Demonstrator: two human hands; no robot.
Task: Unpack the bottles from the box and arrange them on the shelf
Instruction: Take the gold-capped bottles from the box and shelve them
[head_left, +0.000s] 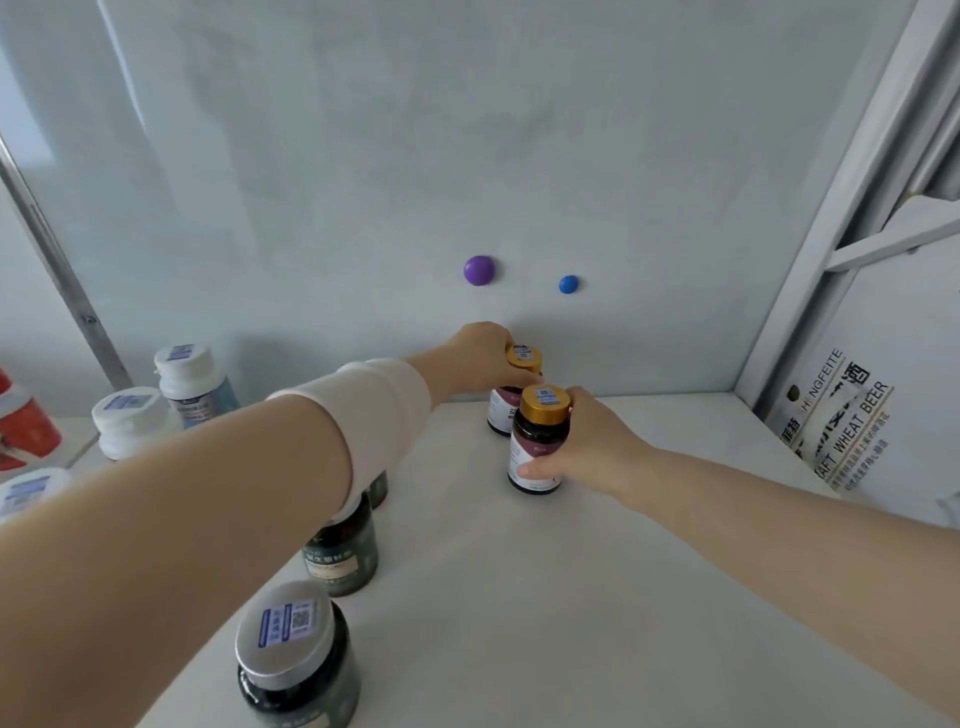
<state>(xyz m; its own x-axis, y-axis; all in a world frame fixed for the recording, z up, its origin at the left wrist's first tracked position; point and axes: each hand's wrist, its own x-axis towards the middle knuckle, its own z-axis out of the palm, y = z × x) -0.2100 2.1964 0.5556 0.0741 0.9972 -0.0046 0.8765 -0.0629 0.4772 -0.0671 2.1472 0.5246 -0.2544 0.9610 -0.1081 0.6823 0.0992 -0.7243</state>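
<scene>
The left hand (480, 358) grips the gold cap of the far bottle (511, 400) on the shelf (597, 571). The right hand (587, 447) wraps around the near bottle (537, 441), just in front of it. Green bottles (340, 551) stand under the left forearm.

Bright, even daylight; soft shadows; wide-angle edge bending; slight overall blur.

I read "WHEAT BEER" and "NGFEITE" on the white carton (852, 415) at my right; the bottle labels are too blurred.
</scene>
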